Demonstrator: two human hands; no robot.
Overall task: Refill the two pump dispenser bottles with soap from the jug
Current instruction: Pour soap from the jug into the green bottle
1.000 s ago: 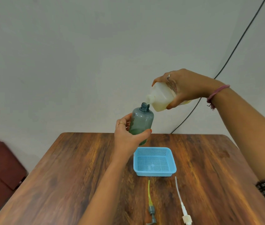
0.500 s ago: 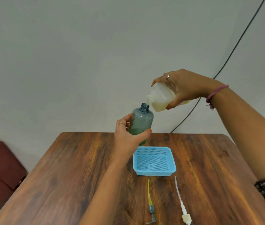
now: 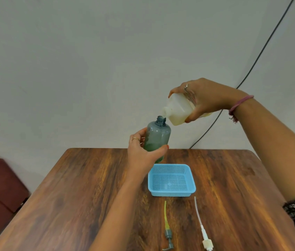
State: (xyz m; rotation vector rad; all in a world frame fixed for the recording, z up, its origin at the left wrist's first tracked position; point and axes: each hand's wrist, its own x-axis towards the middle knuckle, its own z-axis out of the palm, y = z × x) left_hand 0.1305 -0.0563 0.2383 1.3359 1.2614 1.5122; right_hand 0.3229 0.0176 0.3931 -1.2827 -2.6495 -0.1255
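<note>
Head view: a grey-blue bottle (image 3: 158, 135) is held upright above the far part of the wooden surface (image 3: 88, 196) by the left hand (image 3: 144, 153); grip is wrapped round the lower body, thumb on the near side, fingers behind. Cap is off, neck open. Green liquid is seen in the bottom part of the bottle. A whitish jug (image 3: 179, 110) is held by the right hand (image 3: 208, 98), w/ fingers over the top & thumb underneath, clamped on its body. Jug is tipped down to the left, spout just above & beside the bottle's open neck; yellowish soap is pooled at the jug's low side. Whether liquid is flowing can't be told.

A blue mesh basket (image 3: 172, 192) sits on the surface, below the bottle. Nearer the camera, 2 pump heads lie flat, apart from each other: a grey pump (image 3: 168, 236) w/ yellowish tube, and a white pump (image 3: 207, 244) w/ white tube to its right. A black cable (image 3: 262, 53) runs down the wall. A red-brown seat (image 3: 0, 185) stands at far left.
</note>
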